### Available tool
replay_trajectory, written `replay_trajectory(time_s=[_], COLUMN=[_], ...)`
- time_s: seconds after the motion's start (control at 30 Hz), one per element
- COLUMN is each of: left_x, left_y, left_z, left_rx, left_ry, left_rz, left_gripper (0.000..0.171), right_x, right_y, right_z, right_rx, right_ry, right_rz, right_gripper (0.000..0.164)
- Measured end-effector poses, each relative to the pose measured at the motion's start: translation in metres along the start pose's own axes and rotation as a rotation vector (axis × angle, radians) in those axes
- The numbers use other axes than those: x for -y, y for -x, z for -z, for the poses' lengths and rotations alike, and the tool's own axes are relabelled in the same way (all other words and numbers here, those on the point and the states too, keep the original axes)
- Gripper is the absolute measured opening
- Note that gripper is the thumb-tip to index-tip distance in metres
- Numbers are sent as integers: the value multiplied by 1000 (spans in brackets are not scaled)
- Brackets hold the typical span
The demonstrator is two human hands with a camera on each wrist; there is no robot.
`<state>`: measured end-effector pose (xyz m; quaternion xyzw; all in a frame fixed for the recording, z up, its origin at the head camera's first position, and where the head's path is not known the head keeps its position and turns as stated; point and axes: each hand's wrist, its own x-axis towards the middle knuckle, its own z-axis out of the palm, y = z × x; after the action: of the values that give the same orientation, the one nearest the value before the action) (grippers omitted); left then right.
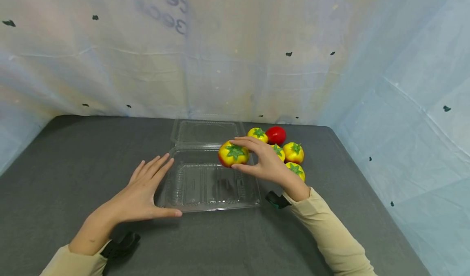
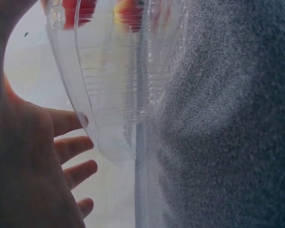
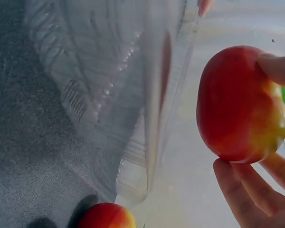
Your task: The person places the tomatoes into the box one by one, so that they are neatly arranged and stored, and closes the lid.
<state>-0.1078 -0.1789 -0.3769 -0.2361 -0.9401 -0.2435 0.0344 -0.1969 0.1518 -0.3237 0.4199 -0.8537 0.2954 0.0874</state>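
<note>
My right hand (image 1: 267,161) pinches a glossy red-and-yellow tomato (image 1: 233,154) with a green star-shaped top, between thumb and fingers. In the right wrist view that tomato (image 3: 242,105) shows its smooth red underside. It is above the right part of a clear plastic clamshell container (image 1: 211,208), whose lid (image 1: 207,131) is folded back toward the wall. At the container's left side my left hand (image 1: 141,192) is spread with straight fingers and holds nothing. The left wrist view shows its fingertips beside the rim of the container (image 2: 128,80); whether they touch it I cannot tell.
Right of the container, several similar tomatoes (image 1: 293,152) cluster on the dark grey table (image 1: 216,243), along with a plain red one (image 1: 276,135). The right forearm partly covers the cluster. A pale sheet wall (image 1: 227,72) stands behind the table, another (image 1: 415,116) on the right.
</note>
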Motion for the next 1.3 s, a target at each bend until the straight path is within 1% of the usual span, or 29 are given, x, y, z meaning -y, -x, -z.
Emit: replay_trajectory(time_s=[0.27, 0.37, 0.67, 0.83, 1.03, 1.3], left_x=[-1, -1, -3, -3, -3, -2], left_y=[-1, -2, -2, -2, -2, -2], left_z=[-1, -1, -1, -1, -1, -1], left_rx=[17, 18, 30, 31, 34, 47], left_ry=[-7, -10, -3, -9, -8, 0], left_rz=[15, 20, 33, 35, 34, 43], left_gripper=[123, 123, 123, 125, 125, 124], right_x=[5, 8, 15, 16, 15, 14], right_y=[-15, -21, -38, -46, -56, -64], right_z=[-4, -4, -11, -19, -33, -46], right_rx=[88, 111, 180, 203, 279, 322], right_ry=[-24, -38, -22, -45, -42, -27], right_rz=[34, 33, 34, 22, 1, 29], right_gripper=[58, 57, 57, 57, 57, 55])
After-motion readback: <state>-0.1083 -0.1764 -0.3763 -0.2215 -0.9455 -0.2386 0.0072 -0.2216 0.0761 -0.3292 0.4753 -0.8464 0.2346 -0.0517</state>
